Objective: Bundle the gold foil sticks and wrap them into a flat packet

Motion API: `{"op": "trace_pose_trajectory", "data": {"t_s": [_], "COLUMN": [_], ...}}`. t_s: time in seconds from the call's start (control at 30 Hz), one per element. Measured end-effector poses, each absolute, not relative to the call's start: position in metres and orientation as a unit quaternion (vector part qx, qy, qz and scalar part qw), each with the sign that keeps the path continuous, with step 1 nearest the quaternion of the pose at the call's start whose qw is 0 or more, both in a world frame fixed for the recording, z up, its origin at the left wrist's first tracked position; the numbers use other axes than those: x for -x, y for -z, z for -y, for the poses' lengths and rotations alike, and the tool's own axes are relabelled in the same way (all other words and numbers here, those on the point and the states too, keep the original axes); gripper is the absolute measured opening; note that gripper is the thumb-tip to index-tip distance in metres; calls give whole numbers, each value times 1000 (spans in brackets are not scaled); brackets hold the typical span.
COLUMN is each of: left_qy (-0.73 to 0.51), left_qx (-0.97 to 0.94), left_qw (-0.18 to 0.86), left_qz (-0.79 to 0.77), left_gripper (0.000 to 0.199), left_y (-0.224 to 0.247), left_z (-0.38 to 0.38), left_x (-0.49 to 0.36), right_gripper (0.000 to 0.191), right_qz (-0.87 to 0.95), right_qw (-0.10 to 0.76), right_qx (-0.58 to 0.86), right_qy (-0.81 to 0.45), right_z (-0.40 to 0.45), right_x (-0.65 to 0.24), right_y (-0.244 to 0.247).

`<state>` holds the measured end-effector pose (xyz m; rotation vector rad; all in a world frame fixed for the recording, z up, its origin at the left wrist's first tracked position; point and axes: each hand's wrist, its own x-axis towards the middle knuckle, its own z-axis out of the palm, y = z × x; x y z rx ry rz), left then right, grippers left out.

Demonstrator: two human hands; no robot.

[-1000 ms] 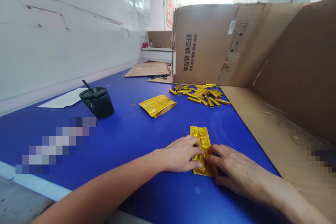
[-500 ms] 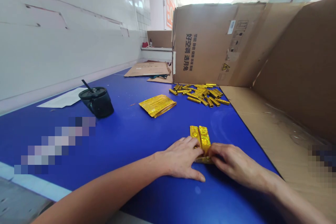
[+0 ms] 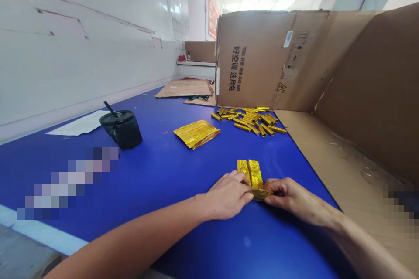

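Note:
A shiny gold foil sheet (image 3: 255, 174) lies on the blue table in front of me, with a lengthwise gap or crease down its middle and its near end folded up. My left hand (image 3: 231, 194) pinches the left side of that folded end, thumb in front and fingers over the foil. At the right corner of the same fold, my right hand (image 3: 284, 194) grips it between thumb and fingers. Beyond lies a flat stack of gold foil sheets (image 3: 196, 134). Farther back is a pile of small rolled or folded gold foil pieces (image 3: 250, 118).
A dark lidded mug (image 3: 121, 128) with a stick or straw stands at left beside a white paper (image 3: 77, 124). Large cardboard panels (image 3: 258, 59) wall the back and right. Flat cardboard (image 3: 183, 88) lies at the far end of the blue table (image 3: 157, 161).
My left thumb has drawn in from lying spread on the table to press the foil's near fold. The fold now stands up more visibly between both hands.

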<state>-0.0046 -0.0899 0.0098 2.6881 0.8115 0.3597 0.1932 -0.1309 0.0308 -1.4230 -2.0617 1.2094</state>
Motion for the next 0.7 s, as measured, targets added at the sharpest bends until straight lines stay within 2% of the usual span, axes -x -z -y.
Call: {"op": "trace_pose_trajectory", "data": {"t_s": [0.2,0.37,0.57,0.7], "left_qy": [-128,-146,-206,-207], "left_qx": [-935,-922,-845,-849], "left_qw": [171,214,301,305], "left_qz": [-285,-288,-392,-378], "left_gripper": [26,20,17,15], "left_y": [-10,-11,-9,-7], "left_z": [90,90,88,85], "left_x": [5,5,3,3], "right_gripper": [21,17,11,13], "right_qz": [660,636,632,643], "right_qw": [230,253,263,250], "right_qx": [516,536,553,565], "right_qy": [-495,-494,-475,-452], "right_z": [124,122,122,121], "right_x": [-195,-189,-184,-185], "right_y": [-18,-17,-14,-13]}}
